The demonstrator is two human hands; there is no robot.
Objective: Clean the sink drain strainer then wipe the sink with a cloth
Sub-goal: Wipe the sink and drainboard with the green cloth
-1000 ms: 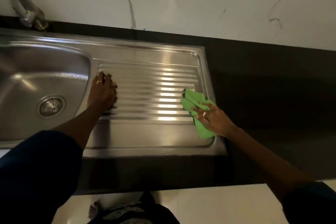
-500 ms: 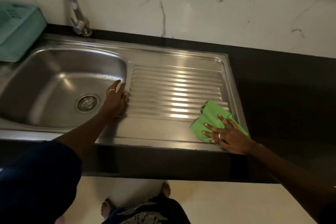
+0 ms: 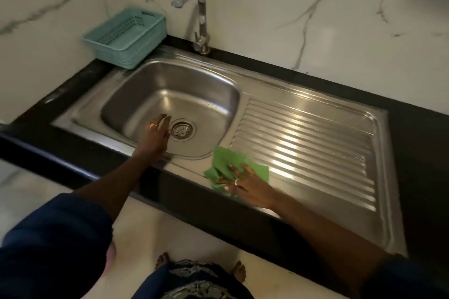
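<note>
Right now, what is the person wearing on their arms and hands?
Both forearms are bare below dark blue sleeves: the left sleeve fills the lower left corner, the right sleeve barely shows. The left hand has a gold-coloured ring; the right hand has a paler ring. No gloves.

One wide-angle view, taken from a camera worn on the person's head. It looks forward and steeply down onto a steel sink set in a dark counter, from close by. The left hand and right hand come in from the bottom edge. Bare feet show beneath, and a marble wall runs across the top.
</note>
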